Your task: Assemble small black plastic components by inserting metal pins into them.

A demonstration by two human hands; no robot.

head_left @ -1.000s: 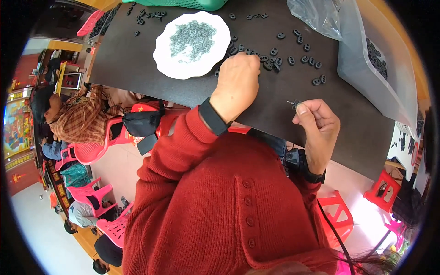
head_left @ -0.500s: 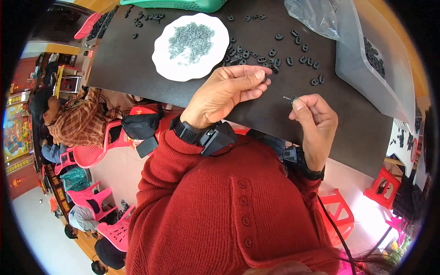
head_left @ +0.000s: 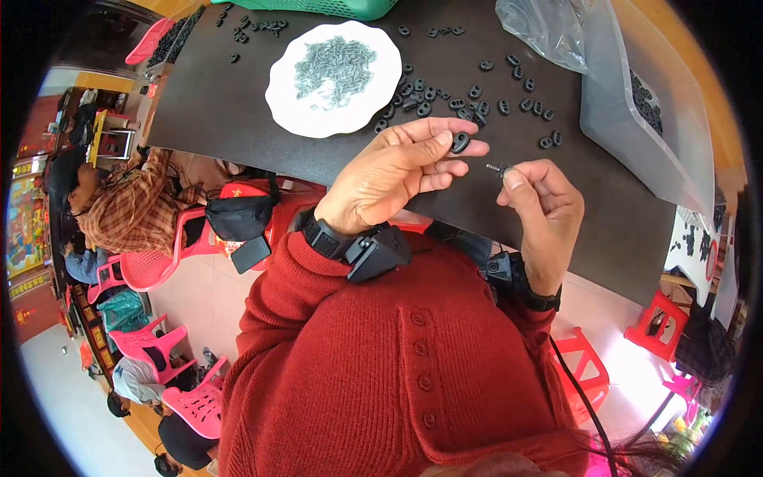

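My left hand (head_left: pixel 401 165) pinches a black oval cord lock piece (head_left: pixel 460 142) between thumb and fingers, its hole showing. To its right, my right hand (head_left: pixel 547 208) grips a small dark part with a metal spring (head_left: pixel 493 168) sticking out toward the left hand. The two held pieces are apart; most of the dark part is hidden by the fingertips. Beyond my left hand stands a white scalloped plate (head_left: pixel 284 111) holding a heap of small metal springs (head_left: pixel 338 67). Loose black cord lock pieces (head_left: pixel 503 106) lie scattered on the dark table (head_left: pixel 230 99) beyond my hands.
A translucent bin (head_left: pixel 612 111) with black pieces stands at the right, a clear plastic bag (head_left: pixel 548 32) beside it. A green basket (head_left: pixel 334 6) is at the far edge. Red stools (head_left: pixel 661 327) and pink chairs (head_left: pixel 151 270) surround the table; a person in plaid (head_left: pixel 131 211) sits left.
My left fingers have shifted slightly right and opened around the cord lock piece, so more of it shows. The spring in my right hand has moved a little left and up.
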